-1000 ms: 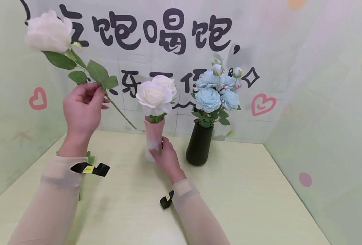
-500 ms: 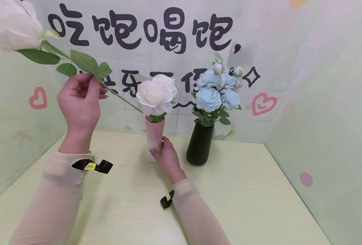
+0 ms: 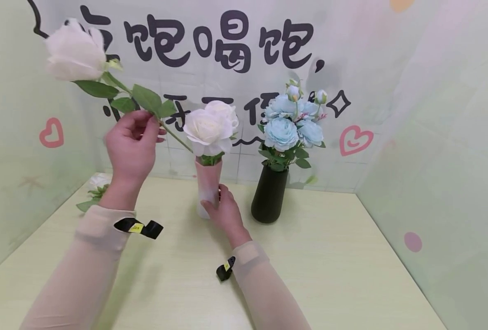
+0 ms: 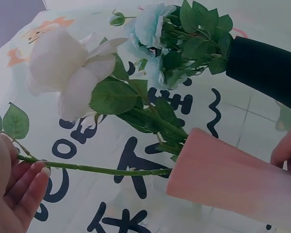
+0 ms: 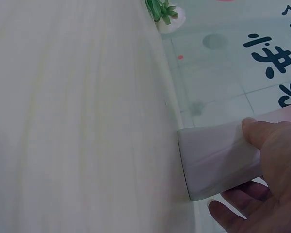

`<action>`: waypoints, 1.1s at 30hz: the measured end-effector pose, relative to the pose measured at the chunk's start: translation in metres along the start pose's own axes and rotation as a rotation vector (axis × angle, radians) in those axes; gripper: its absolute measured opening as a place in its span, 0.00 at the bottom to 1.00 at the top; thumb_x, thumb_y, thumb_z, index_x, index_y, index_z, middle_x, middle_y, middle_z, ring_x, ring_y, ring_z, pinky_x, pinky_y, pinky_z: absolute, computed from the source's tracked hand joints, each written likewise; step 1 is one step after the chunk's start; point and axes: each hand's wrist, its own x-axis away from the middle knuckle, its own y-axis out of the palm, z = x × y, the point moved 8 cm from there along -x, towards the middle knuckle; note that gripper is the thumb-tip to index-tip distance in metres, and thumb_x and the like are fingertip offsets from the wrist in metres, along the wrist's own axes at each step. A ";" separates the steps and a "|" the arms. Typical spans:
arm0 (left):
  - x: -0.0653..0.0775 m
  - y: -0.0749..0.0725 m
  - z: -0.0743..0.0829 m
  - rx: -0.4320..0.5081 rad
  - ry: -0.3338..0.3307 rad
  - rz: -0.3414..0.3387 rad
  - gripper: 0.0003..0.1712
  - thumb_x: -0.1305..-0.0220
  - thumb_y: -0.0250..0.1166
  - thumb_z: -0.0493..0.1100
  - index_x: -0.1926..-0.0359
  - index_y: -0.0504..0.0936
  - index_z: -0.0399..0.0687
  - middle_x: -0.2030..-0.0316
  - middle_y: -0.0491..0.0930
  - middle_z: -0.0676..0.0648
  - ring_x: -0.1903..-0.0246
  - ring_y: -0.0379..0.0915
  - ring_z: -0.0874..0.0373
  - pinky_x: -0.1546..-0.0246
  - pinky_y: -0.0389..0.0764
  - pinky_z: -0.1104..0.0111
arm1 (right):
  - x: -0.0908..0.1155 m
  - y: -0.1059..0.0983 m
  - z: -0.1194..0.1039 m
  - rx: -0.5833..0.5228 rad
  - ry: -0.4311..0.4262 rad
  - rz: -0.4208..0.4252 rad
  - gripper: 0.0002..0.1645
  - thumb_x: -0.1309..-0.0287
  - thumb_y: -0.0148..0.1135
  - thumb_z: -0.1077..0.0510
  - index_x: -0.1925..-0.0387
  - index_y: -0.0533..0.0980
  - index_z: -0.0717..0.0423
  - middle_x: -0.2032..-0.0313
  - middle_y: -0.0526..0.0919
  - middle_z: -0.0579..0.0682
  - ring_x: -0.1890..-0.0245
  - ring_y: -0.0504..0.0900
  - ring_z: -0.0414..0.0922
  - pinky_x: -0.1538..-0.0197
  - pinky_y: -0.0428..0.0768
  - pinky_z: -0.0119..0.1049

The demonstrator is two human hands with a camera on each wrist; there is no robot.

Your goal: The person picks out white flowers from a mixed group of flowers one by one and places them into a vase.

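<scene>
In the head view my left hand [image 3: 131, 144] pinches the green stem of a white rose [image 3: 76, 52] just below its leaves. The rose leans, bloom up to the left, and its stem [image 4: 106, 171] runs to the mouth of a pink-and-white vase [image 3: 208, 181], the lower end right at the rim in the left wrist view. White roses [image 3: 208, 128] stand in that vase. My right hand [image 3: 227, 213] grips the vase low down, thumb and fingers on either side; in the right wrist view the vase base [image 5: 203, 162] meets the tabletop.
A black vase [image 3: 268, 197] with light blue flowers [image 3: 282, 130] stands to the right of the pink vase. Behind my left wrist another white rose [image 3: 99, 181] lies on the pale table [image 3: 330, 275], partly hidden. A printed backdrop [image 3: 244, 27] rises behind the table.
My left hand first swings left, tipping the rose further over, then comes back right with the stem end by the vase mouth. My right hand and the vase stay in place.
</scene>
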 end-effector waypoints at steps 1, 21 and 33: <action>0.002 0.003 -0.002 -0.019 -0.001 -0.011 0.06 0.34 0.62 0.29 0.60 0.83 0.29 0.69 0.84 0.41 0.73 0.79 0.55 0.71 0.82 0.77 | 0.000 0.000 0.000 0.001 0.004 -0.001 0.40 0.35 0.65 0.45 0.30 0.60 0.55 0.43 0.73 0.53 0.46 0.74 0.45 0.45 0.77 0.46; 0.024 0.053 -0.095 -0.481 -0.038 -0.340 0.13 0.33 0.60 0.43 0.60 0.86 0.37 0.74 0.80 0.43 0.75 0.73 0.55 0.75 0.74 0.67 | -0.001 0.000 0.000 0.011 -0.012 0.001 0.39 0.34 0.64 0.45 0.31 0.60 0.57 0.44 0.74 0.54 0.47 0.75 0.46 0.46 0.77 0.45; 0.042 0.060 -0.116 -0.592 -0.157 -0.465 0.18 0.35 0.60 0.43 0.82 0.79 0.43 0.87 0.74 0.47 0.85 0.67 0.53 0.89 0.64 0.65 | -0.001 0.000 0.000 0.014 -0.006 -0.002 0.39 0.34 0.64 0.44 0.31 0.60 0.57 0.44 0.74 0.53 0.47 0.75 0.45 0.45 0.77 0.44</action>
